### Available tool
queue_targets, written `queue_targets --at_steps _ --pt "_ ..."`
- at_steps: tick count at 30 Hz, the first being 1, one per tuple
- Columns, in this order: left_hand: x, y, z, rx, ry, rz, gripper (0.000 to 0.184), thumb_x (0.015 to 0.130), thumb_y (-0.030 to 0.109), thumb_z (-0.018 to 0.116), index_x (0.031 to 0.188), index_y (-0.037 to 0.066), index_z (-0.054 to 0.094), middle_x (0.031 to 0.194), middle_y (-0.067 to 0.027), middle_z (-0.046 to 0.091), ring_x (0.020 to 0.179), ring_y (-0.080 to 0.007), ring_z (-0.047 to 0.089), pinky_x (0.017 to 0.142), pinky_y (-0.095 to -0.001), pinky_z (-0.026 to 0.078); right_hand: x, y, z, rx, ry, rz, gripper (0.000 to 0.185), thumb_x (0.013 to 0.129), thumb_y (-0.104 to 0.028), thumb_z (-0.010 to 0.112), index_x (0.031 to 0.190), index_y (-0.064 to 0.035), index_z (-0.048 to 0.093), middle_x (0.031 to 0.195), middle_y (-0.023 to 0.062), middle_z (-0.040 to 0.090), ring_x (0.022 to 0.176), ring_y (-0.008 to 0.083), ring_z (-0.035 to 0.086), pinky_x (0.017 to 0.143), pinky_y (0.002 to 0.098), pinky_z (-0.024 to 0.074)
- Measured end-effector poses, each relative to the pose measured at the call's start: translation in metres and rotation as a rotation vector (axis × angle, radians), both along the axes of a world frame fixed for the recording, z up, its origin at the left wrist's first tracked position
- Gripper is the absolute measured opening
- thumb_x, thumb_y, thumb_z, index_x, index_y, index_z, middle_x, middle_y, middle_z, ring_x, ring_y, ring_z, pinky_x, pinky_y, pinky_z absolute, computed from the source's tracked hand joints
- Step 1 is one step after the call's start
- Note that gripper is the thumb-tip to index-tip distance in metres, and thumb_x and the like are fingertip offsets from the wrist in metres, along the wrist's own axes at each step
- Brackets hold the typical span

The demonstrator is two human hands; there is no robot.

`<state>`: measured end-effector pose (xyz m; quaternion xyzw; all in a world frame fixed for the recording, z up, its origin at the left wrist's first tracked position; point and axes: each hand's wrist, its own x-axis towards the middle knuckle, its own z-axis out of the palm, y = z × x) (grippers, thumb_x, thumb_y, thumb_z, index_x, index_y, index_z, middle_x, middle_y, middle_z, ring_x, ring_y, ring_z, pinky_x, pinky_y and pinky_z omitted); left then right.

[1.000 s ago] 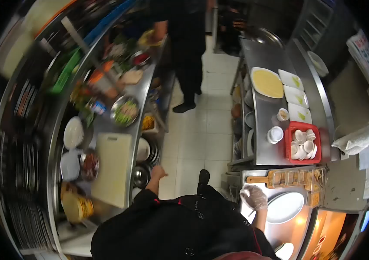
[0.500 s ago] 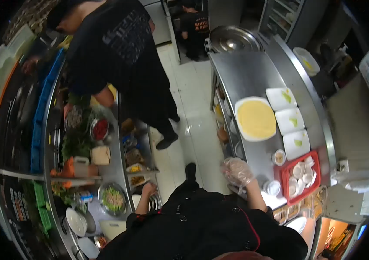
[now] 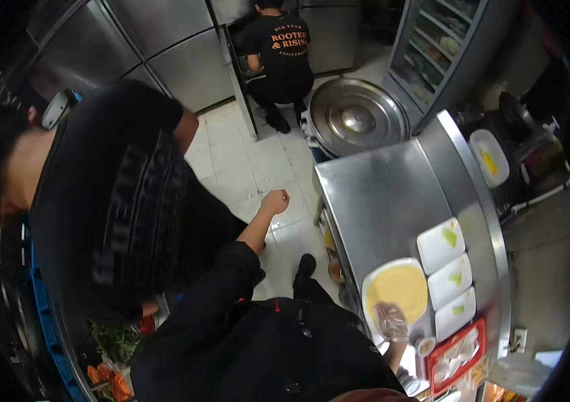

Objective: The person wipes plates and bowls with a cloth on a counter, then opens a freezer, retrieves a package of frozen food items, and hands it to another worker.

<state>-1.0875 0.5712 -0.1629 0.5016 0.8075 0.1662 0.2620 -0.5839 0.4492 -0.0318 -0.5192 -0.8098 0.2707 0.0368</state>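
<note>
Over the floor, beside a co-worker's dark clothing, my bare left hand [image 3: 275,202] is curled closed; whether anything is inside the fingers is hidden. My right hand [image 3: 390,321], in a clear plastic glove, is above the lower edge of a white square plate [image 3: 370,273] bearing a flat yellow round [image 3: 397,288]. Its fingers point down and blur together, so their grip cannot be made out. Three small white plates [image 3: 440,246] with green pieces stand right of the yellow round. Below them are a small cup [image 3: 425,346] and a red basket [image 3: 482,327] of white cups.
A co-worker [image 3: 124,201] stands close on the left, bent over a counter with leafy greens [image 3: 116,343]. Another person [image 3: 281,57] crouches by the steel cabinets [image 3: 179,60]. A large lidded pot [image 3: 359,119] stands beyond the steel counter [image 3: 382,194]. A glass-doored cooler [image 3: 436,50] is behind.
The view has moved forward along the aisle, and the co-worker on the left is now much nearer. My left hand has swung forward. My gloved right hand is now by the yellow round.
</note>
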Motion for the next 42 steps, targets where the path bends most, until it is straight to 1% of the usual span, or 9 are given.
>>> queue_targets --at_steps 3,13,16,25,30,31,38,40,42 --pt "-0.080 0.058 -0.090 -0.265 0.204 -0.190 0.032 0.077 0.025 0.057 0.103 0.009 0.065 0.106 -0.0179 0.063 0.103 -0.0342 0.058 0.087 -0.0418 0.048 -0.038 0.059 0.014 0.014 -0.227 0.021 0.027 0.090 -0.025 0.046 0.104 -0.0088 0.063 0.101 0.0094 0.065 0.094 0.0267 0.059 0.084 0.0372 0.0456" --pt "-0.300 0.137 -0.068 -0.419 0.125 0.632 0.069 0.084 0.045 0.055 0.132 0.000 0.036 0.124 -0.0238 0.048 0.123 -0.0362 0.041 0.097 -0.0478 0.040 -0.196 0.231 0.031 0.292 0.068 -0.170 0.019 0.090 -0.015 0.047 0.097 -0.0092 0.063 0.092 0.0123 0.064 0.083 0.0298 0.058 0.074 0.0384 0.0453" --pt "-0.359 0.207 -0.063 -0.185 0.021 0.939 0.073 0.087 0.047 0.051 0.132 -0.007 0.034 0.127 -0.0290 0.045 0.124 -0.0394 0.039 0.099 -0.0477 0.037 -0.250 0.266 0.042 0.210 -0.010 -0.368 0.018 0.090 -0.015 0.048 0.094 -0.0079 0.064 0.091 0.0139 0.064 0.083 0.0322 0.059 0.073 0.0401 0.0460" --pt "-0.627 0.433 -0.013 0.703 -0.121 0.696 0.066 0.094 0.050 0.035 0.131 -0.004 0.043 0.135 -0.0264 0.041 0.127 -0.0388 0.036 0.107 -0.0436 0.027 -0.400 0.360 0.092 0.057 0.023 -0.497 0.019 0.089 -0.017 0.051 0.093 -0.0063 0.066 0.092 0.0154 0.066 0.086 0.0335 0.061 0.077 0.0400 0.0474" --pt "-0.628 0.507 0.000 0.306 0.068 0.777 0.068 0.093 0.051 0.037 0.136 -0.002 0.036 0.139 -0.0244 0.038 0.131 -0.0392 0.030 0.109 -0.0434 0.023 -0.424 0.425 0.046 0.132 -0.102 -0.212 0.018 0.089 -0.016 0.052 0.094 -0.0059 0.066 0.089 0.0146 0.066 0.084 0.0319 0.062 0.075 0.0382 0.0483" --pt "-0.628 0.524 0.015 0.239 0.112 0.775 0.069 0.092 0.051 0.038 0.137 -0.002 0.034 0.139 -0.0240 0.037 0.132 -0.0392 0.029 0.110 -0.0433 0.022 -0.458 0.449 0.075 -0.073 0.136 -0.438 0.017 0.089 -0.016 0.053 0.093 -0.0060 0.067 0.088 0.0141 0.066 0.082 0.0325 0.062 0.074 0.0377 0.0485" --pt "-0.596 0.552 0.041 0.037 0.301 0.807 0.103 0.073 0.043 0.066 0.147 0.009 0.001 0.142 -0.0378 0.017 0.132 -0.0495 0.022 0.105 -0.0629 0.013 -0.579 0.551 0.080 0.081 0.094 -0.377 0.017 0.090 -0.020 0.053 0.096 -0.0106 0.067 0.092 0.0147 0.065 0.083 0.0322 0.062 0.075 0.0379 0.0483" --pt "-0.599 0.575 0.055 -0.068 0.120 0.762 0.106 0.074 0.046 0.065 0.146 0.008 -0.002 0.142 -0.0386 0.015 0.133 -0.0489 0.020 0.106 -0.0624 0.012 -0.613 0.574 0.071 -0.056 0.224 -0.474 0.018 0.089 -0.018 0.054 0.101 -0.0135 0.066 0.096 0.0121 0.065 0.087 0.0300 0.062 0.077 0.0364 0.0489" --pt "-0.606 0.588 0.055 -0.098 -0.065 0.712 0.108 0.075 0.048 0.063 0.146 0.006 -0.006 0.142 -0.0391 0.014 0.133 -0.0488 0.020 0.105 -0.0627 0.012 -0.643 0.600 0.023 0.051 -0.037 -0.163 0.019 0.087 -0.017 0.055 0.103 -0.0129 0.065 0.099 0.0111 0.065 0.089 0.0298 0.062 0.080 0.0363 0.0490"
